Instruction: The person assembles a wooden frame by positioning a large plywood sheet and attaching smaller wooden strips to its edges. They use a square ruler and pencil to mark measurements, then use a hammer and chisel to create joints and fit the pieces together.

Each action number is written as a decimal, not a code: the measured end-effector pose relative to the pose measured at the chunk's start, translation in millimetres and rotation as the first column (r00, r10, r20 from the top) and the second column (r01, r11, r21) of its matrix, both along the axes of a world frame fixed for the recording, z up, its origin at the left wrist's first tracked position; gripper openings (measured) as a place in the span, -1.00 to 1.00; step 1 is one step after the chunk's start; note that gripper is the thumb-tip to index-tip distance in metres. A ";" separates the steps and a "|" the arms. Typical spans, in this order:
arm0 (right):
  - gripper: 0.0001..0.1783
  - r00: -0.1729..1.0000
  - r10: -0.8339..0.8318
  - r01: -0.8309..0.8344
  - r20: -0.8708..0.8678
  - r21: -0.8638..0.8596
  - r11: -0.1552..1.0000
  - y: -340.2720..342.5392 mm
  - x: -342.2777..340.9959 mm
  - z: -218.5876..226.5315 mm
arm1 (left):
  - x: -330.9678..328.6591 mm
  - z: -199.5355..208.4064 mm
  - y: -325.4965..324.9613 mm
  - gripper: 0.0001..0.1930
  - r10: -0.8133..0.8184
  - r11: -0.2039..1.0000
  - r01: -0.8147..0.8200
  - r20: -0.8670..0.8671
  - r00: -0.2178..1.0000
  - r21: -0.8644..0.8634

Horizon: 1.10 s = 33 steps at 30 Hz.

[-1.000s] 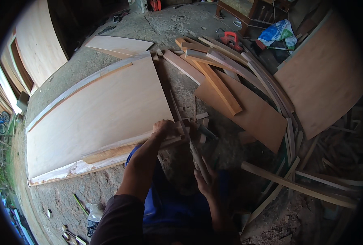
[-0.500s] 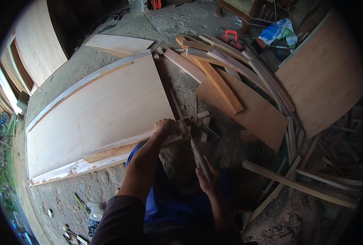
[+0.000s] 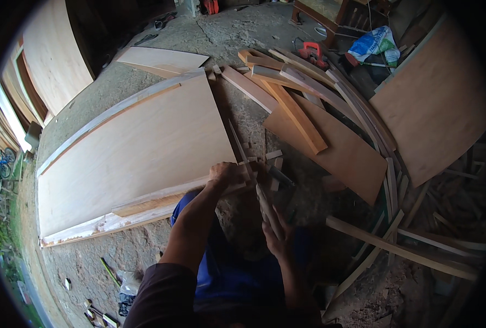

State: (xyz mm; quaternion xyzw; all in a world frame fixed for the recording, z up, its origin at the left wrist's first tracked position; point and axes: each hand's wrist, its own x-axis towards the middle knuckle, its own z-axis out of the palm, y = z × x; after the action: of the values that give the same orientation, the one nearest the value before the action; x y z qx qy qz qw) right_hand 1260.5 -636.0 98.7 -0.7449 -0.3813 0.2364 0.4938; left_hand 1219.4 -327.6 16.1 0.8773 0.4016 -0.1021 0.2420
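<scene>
Currently, your right hand (image 3: 278, 240) grips one tapering handsaw (image 3: 262, 198) at frame centre; your left hand (image 3: 221, 172) curls closed over one straight wooden strip (image 3: 158, 201) along one smooth, flat plywood panel (image 3: 128, 142), centre-left.

Head-worn fisheye view, looked down and ahead, left hand (image 3: 221, 174) and right hand (image 3: 278, 236) sat near, floor (image 3: 221, 39) stretched beyond

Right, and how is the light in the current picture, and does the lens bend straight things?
Head view: uneven light, the wide pale plywood panel bright, the bare ground right of the long-bladed grey handsaw in deep shadow; head view: fisheye bending, the long pale wooden strip at lower right looks curved, and black fills the corners; head view: the handsaw's teeth cannot be made out.
</scene>
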 end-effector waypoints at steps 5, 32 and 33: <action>-0.39 0.969 0.084 -0.024 0.230 -0.249 0.968 -179.3 -49.3 15.8 | 14.0 9.2 14.0 -0.35 -0.080 0.991 0.067 -0.113 0.990 -0.117; -0.41 0.990 0.041 -0.041 0.137 -0.006 0.999 -54.0 -12.5 26.4 | 4.3 29.1 8.1 -0.45 -0.040 0.998 0.034 -0.109 0.993 -0.059; -0.42 0.976 0.069 -0.056 0.206 -0.069 0.996 -93.3 -25.6 45.3 | 5.4 35.6 10.8 -0.46 -0.048 0.997 0.040 -0.131 0.990 -0.067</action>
State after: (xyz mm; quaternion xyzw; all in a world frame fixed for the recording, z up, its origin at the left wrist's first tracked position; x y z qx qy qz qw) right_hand 1235.0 -729.2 144.0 -0.7683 -0.4464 0.1844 0.4200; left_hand 1224.8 -316.9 51.7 0.8690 0.3939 -0.1783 0.2407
